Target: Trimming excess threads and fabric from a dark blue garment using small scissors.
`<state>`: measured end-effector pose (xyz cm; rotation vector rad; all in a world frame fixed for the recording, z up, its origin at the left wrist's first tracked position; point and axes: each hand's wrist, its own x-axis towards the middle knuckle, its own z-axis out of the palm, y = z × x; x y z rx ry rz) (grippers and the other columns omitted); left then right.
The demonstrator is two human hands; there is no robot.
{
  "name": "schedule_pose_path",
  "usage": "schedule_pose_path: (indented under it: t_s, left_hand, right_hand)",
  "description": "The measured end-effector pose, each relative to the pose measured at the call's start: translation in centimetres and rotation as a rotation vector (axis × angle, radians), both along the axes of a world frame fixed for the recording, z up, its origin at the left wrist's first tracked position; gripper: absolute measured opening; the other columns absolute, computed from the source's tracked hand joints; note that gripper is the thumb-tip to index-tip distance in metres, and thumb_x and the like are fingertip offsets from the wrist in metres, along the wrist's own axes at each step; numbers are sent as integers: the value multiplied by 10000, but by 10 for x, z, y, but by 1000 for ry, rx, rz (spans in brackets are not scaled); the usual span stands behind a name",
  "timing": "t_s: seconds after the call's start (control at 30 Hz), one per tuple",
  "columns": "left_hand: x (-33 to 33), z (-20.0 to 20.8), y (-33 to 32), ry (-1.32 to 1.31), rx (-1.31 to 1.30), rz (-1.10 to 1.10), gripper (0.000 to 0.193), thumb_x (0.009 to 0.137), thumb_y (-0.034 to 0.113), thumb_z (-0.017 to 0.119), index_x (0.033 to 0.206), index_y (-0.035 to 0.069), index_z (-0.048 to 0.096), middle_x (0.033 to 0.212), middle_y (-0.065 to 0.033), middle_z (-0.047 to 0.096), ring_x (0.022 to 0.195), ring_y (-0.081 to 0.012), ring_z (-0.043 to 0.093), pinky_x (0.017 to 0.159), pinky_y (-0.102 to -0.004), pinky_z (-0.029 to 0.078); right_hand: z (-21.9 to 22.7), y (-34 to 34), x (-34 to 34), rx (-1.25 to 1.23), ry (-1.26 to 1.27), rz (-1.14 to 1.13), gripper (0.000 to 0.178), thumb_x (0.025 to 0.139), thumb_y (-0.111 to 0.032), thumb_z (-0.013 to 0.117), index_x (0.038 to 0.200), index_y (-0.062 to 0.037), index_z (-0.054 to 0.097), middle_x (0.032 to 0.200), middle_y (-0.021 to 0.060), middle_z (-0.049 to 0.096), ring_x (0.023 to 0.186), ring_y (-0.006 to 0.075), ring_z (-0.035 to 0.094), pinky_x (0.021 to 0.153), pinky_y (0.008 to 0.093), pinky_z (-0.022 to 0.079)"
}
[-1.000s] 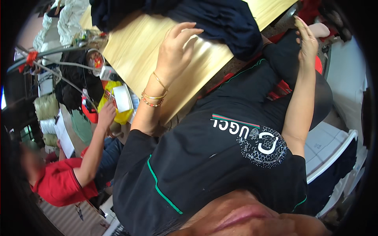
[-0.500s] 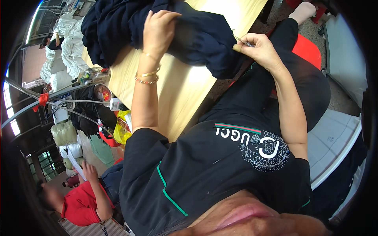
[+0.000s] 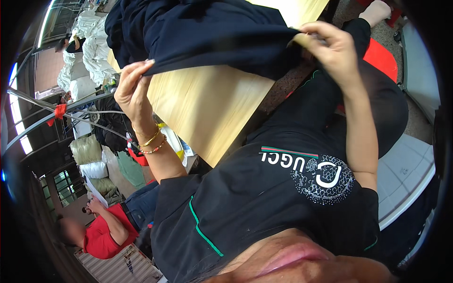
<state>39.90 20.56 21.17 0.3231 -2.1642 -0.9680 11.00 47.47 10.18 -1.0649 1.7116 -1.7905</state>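
A dark navy cloth garment is stretched between my two hands above a light wooden table. My left hand, with gold bracelets on its wrist, pinches the garment's near left edge between thumb and fingers. At the other end, my right hand is closed on the cloth's right edge. Its curled fingers largely cover a small metal tool, whose kind I cannot make out. The rest of the garment lies bunched on the table's far left part.
A person in a red top is at the lower left. White cloth heaps and wrapped bundles are at the left. Metal rods cross there. A red stool and a pale grey panel are on the right.
My left hand has moved left and nearer, from lying on the garment to pinching its edge. The cloth is now pulled flatter. My right hand has shifted slightly right, and the metal tool is less visible.
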Motion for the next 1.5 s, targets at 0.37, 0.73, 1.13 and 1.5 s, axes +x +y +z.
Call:
schedule_pose_path:
  t_s: [0.37,0.73,1.13,1.5]
  left_hand:
    - [-11,-18,-21,-1055,-202,-145,186,870,6,623,1022,-3,730,1022,-160,727,939,-273,703,835,-345,537]
    - [-105,-58,50,-684,-539,-320,187,880,95,695,1056,33,704,1075,-118,658,1023,-298,650,880,-343,521]
    - [-67,-70,43,-710,-333,-277,138,877,92,691,1004,42,713,1019,-107,674,960,-300,670,840,-362,534]
    - [-96,-87,18,-798,-669,-342,215,907,223,706,1071,84,701,1184,-86,648,1148,-275,569,984,-395,410]
  right_hand:
    - [26,4,88,199,180,935,130,762,-79,731,872,-11,721,734,113,700,680,243,692,648,325,516]
    - [-20,1,20,382,572,-100,407,766,-347,799,1146,-242,697,794,52,701,691,218,680,659,364,534]
    - [-10,-19,-35,-125,-286,-463,205,945,-180,690,1067,-20,650,770,-11,644,506,11,421,449,168,283]
    - [-48,-15,63,534,438,-21,378,775,-441,794,772,-68,728,650,114,671,638,267,687,646,373,547]
